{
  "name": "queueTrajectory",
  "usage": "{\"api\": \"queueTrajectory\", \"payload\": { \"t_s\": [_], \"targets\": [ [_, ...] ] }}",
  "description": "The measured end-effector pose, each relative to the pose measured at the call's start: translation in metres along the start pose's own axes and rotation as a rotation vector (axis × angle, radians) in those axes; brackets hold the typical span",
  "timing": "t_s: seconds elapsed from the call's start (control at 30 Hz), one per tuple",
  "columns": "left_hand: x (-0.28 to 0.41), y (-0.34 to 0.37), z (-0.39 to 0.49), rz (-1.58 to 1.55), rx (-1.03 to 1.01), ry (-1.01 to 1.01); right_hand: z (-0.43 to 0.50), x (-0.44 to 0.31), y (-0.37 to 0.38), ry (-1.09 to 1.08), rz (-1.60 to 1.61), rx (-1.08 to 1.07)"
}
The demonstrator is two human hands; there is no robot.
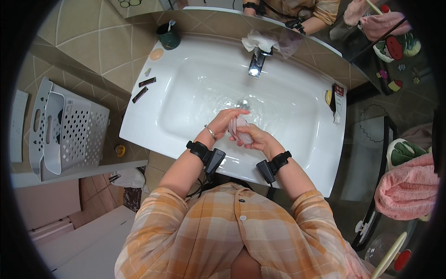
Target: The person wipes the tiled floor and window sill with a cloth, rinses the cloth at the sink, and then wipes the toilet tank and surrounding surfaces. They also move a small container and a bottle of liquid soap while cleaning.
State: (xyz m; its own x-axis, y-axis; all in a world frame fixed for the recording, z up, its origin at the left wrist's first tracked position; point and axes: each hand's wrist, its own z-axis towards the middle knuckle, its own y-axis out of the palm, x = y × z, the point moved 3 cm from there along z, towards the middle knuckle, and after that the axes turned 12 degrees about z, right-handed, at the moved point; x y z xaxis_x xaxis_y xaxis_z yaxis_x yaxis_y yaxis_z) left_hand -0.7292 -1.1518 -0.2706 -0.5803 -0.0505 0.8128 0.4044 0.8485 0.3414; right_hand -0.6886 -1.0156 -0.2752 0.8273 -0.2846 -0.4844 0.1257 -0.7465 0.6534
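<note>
A wet, pale pink, sheer cloth (pixel 240 130) is bunched between my hands above the white washbasin (pixel 191 115). My right hand (pixel 259 136) grips it, the thumb lying across its upper side. Against the cloth's left side rests my left hand (pixel 223 122), with some fingers stretched out to the right; whether they also grip it is hidden. A bracelet circles my left wrist. Just beyond my fingers, rippling water surrounds the metal drain (pixel 243 104). The chrome tap (pixel 256 64) stands at the back, with a crumpled white cloth or tissue (pixel 259 42) draped over its top.
A dark green cup (pixel 168 36) with a toothbrush, a soap bar (pixel 156 54) and two small dark packets (pixel 140 95) sit on the left rim. A tube (pixel 338 103) lies on the right rim. Left stands a perforated laundry basket (pixel 82 129); pink towels (pixel 406 188) hang right.
</note>
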Motion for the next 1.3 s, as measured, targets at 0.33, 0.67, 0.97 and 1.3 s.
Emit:
{"api": "queueTrajectory", "payload": {
  "t_s": [0.33,0.67,0.97,1.3],
  "targets": [
    [-0.004,0.003,0.044,0.475,0.437,0.159,0.011,-0.022,-0.004,-0.154,-0.719,0.327],
    [-0.005,0.001,0.038,0.53,0.38,0.134,0.022,-0.017,-0.009,-0.348,-0.988,0.486],
    [0.02,0.03,0.003,-0.071,0.019,0.175,-0.017,-0.009,0.004,0.025,-0.009,-0.128],
    [0.007,0.023,0.035,0.156,0.45,0.059,0.002,-0.012,-0.001,-0.258,-0.858,0.483]
  ]
}}
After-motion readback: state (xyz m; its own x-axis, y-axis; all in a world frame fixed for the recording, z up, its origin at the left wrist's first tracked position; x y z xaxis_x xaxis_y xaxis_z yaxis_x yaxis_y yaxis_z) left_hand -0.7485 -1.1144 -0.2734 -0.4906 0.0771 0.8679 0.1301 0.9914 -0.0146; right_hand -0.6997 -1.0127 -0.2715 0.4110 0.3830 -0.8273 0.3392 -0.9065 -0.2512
